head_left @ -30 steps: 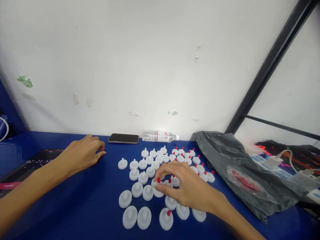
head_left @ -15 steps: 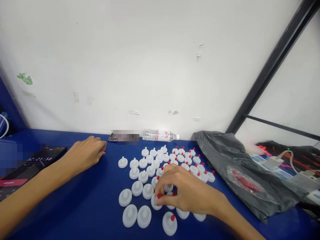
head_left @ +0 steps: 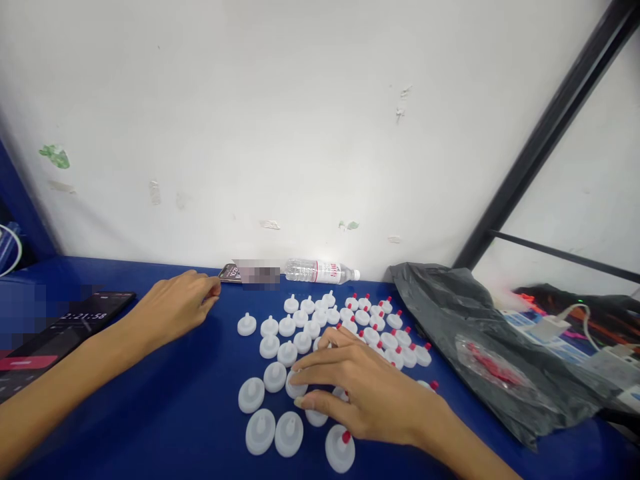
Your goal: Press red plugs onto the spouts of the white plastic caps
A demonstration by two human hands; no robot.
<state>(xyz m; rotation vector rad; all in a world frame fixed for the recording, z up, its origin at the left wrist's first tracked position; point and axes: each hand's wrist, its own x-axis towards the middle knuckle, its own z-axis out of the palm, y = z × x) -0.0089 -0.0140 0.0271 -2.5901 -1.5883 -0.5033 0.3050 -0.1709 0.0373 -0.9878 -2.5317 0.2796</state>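
Note:
Many round white plastic nozzle lids (head_left: pixel 261 431) lie on the blue tabletop (head_left: pixel 165 407), their spouts pointing up. Those toward the right carry small red tips (head_left: pixel 346 437); those on the left have bare spouts. My right hand (head_left: pixel 357 387) is over the lids, thumb and fingers apart, on either side of one bare-spouted lid (head_left: pixel 296 385). Several lids beneath this hand are partly hidden. My left hand (head_left: pixel 187 298) rests on the table to the left, fingers curled in, close to a phone (head_left: pixel 230 272); the inside of its grip is hidden.
A clear plastic bottle (head_left: pixel 320 271) lies against the white wall (head_left: pixel 300 133). On the right, a dark grey plastic bag (head_left: pixel 435 293) bears a clear packet of red pieces (head_left: pixel 493 363). A larger phone (head_left: pixel 75 330) showing a timer lies at left. Chargers (head_left: pixel 553 327) and cables are far right.
My right hand has shifted slightly left from a red-tipped lid to a bare-spouted one, and its thumb and fingers have spread. My left hand has moved slightly right, toward the small phone.

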